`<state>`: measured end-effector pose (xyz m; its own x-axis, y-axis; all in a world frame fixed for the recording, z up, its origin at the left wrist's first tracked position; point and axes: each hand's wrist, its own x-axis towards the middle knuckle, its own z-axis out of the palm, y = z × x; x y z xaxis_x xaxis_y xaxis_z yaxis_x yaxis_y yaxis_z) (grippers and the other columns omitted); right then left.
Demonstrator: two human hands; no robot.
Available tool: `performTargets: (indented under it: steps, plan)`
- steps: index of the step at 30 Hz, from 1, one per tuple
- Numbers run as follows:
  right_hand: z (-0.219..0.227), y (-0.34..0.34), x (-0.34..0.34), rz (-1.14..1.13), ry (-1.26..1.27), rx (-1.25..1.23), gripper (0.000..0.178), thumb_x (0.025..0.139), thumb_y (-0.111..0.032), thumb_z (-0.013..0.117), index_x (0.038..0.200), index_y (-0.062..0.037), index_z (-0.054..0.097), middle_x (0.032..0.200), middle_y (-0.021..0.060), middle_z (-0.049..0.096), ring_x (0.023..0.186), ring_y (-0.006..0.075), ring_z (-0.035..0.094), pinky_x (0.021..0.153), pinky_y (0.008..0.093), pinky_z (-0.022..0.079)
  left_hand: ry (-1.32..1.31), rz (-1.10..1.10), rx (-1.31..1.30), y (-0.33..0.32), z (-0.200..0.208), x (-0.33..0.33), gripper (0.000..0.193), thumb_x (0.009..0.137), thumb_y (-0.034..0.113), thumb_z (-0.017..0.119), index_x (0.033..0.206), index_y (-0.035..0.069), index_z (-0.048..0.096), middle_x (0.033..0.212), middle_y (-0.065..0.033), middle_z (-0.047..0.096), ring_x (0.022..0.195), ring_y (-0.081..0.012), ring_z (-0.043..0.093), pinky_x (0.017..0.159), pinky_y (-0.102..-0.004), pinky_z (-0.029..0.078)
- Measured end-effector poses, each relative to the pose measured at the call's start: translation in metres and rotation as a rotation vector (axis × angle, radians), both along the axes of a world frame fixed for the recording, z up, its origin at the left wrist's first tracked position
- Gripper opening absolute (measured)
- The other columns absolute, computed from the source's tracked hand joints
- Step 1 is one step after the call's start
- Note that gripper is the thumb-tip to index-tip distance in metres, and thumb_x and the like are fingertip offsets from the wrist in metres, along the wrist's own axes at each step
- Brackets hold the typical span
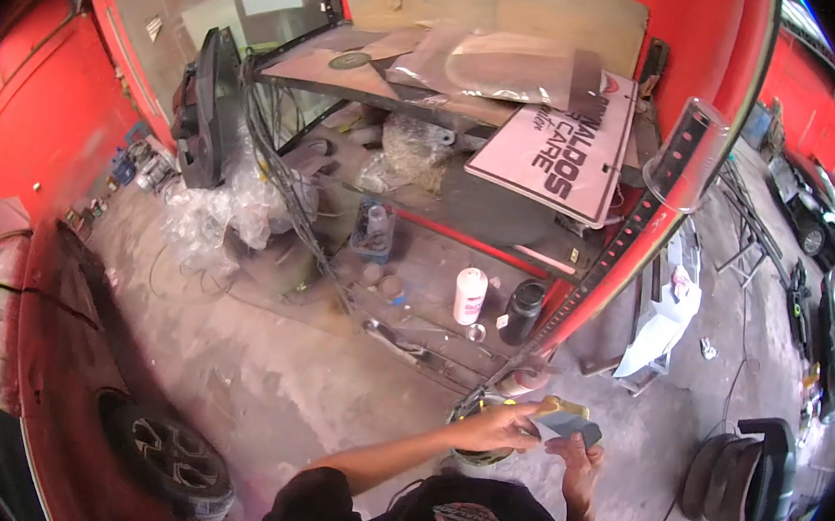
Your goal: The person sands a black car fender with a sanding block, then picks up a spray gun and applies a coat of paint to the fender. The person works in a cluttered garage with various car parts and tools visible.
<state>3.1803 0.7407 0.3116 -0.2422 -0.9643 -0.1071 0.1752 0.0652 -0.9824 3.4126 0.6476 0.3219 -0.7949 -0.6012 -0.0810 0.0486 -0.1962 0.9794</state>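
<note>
Red walls and a dusty concrete floor surround a cluttered metal rack, whose lower shelf carries a white bottle, a black bottle just beside it on the right, and a blue container farther left. A pale sign board leans at a slant across the rack's upper right part, and crumpled clear plastic is heaped at its left. On the person's left stands a dark vehicle with a spoked wheel; to the right, on the floor, is a black curved car part. Near the lower edge of the view, in front of the person's chest, a small gray block is held up between the hands, above the floor. Its long axis runs mostly crosswise, sloping slightly down from left to right, so that one end points toward the person's left and the other toward the right; a tan layer shows along its far edge. At the right end, the grip of the right hand is clamped on the block, thumb against the gray side. The left hand reaches across to the left end, index finger extended along it; whether that grip pinches the block or merely touches it, I cannot tell.
</note>
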Motion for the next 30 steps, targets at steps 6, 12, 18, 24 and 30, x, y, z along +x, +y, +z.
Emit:
performTargets:
  steps: [6,12,18,24,30]
  plan:
    - [-0.002,0.014,-0.011,-0.029,-0.009,-0.011,0.028,0.108,-0.019,0.060,0.107,0.0076,0.069,0.089,0.0184,0.076,0.077,0.0273,0.076,0.071,0.0398,0.064,-0.201,0.368,-0.404,-0.039,0.050,0.035,0.041,0.099,0.024,0.077,0.135,0.007,0.070,0.113,-0.0112,0.078,0.099,-0.0193,0.073,0.088,-0.0375,0.057]
    - [0.004,0.029,-0.023,-0.082,0.020,0.025,0.034,0.108,-0.023,0.062,0.103,0.0088,0.072,0.087,0.0182,0.076,0.076,0.0267,0.076,0.072,0.0396,0.064,-0.427,1.340,-1.460,-0.187,0.263,0.164,0.017,0.099,0.012,0.063,0.106,0.002,0.075,0.100,-0.0193,0.074,0.093,-0.0399,0.070,0.084,-0.0488,0.053]
    - [0.000,0.033,-0.007,-0.054,0.061,0.029,0.038,0.106,-0.028,0.064,0.099,0.0082,0.075,0.084,0.0172,0.077,0.076,0.0253,0.076,0.073,0.0390,0.063,-1.147,0.906,-1.530,-0.310,0.353,0.240,0.026,0.082,0.005,0.067,0.102,0.011,0.082,0.102,-0.0187,0.078,0.097,-0.0407,0.073,0.088,-0.0500,0.057]
    - [-0.003,0.039,-0.011,-0.087,0.052,0.031,0.037,0.105,-0.029,0.065,0.101,0.0072,0.075,0.083,0.0164,0.077,0.075,0.0250,0.076,0.072,0.0388,0.063,-1.132,0.765,-1.556,-0.364,0.364,0.257,0.022,0.082,0.010,0.070,0.101,0.010,0.081,0.100,-0.0215,0.077,0.097,-0.0408,0.074,0.087,-0.0501,0.057]
    - [-0.004,0.040,-0.010,-0.117,0.067,0.043,0.039,0.105,-0.031,0.065,0.103,0.0069,0.075,0.081,0.0158,0.077,0.072,0.0243,0.075,0.071,0.0384,0.063,-0.743,1.014,-1.549,-0.385,0.364,0.266,0.015,0.090,0.012,0.065,0.101,0.004,0.073,0.095,-0.0254,0.073,0.097,-0.0460,0.071,0.083,-0.0526,0.055]
